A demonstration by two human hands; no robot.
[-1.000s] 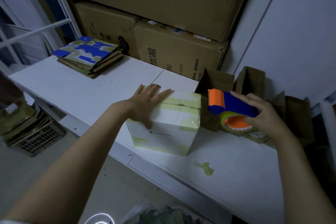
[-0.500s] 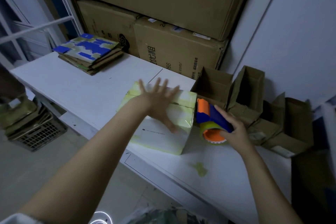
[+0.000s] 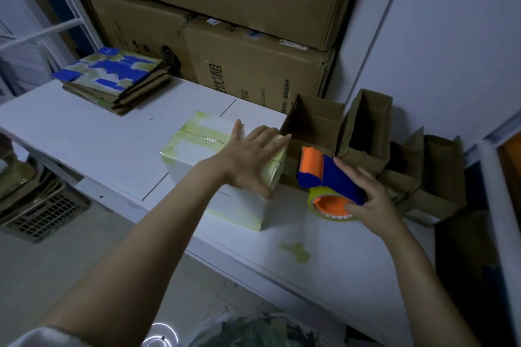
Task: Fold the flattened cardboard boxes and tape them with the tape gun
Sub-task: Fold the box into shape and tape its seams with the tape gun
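Stored cartons [image 3: 253, 70]: large brown ones stacked against the wall behind the tabletop's back edge.
Tabletop [image 3: 98, 135]: white, running from your left to the right wall.
Taped white box [image 3: 197, 155]: closed, near the tabletop's front edge, with yellowish tape along its top seam and corners.
Open brown boxes [image 3: 313, 121]: folded up, crowded at the back right, just behind the tape gun.
Flattened boxes [image 3: 112, 82]: a stack at the back left corner, the top sheet patched blue.
Tape gun [image 3: 329, 175]: blue body, orange head, just right of the white box; you cannot tell whether its roll touches the tabletop.
Your left hand [image 3: 248, 160]: flat, fingers spread wide, pressing the white box's top at its right end.
Your right hand [image 3: 372, 194]: wrapped round the tape gun's blue handle, thumb at the roll's orange core.
Tape scrap [image 3: 296, 251]: stuck near the front edge.
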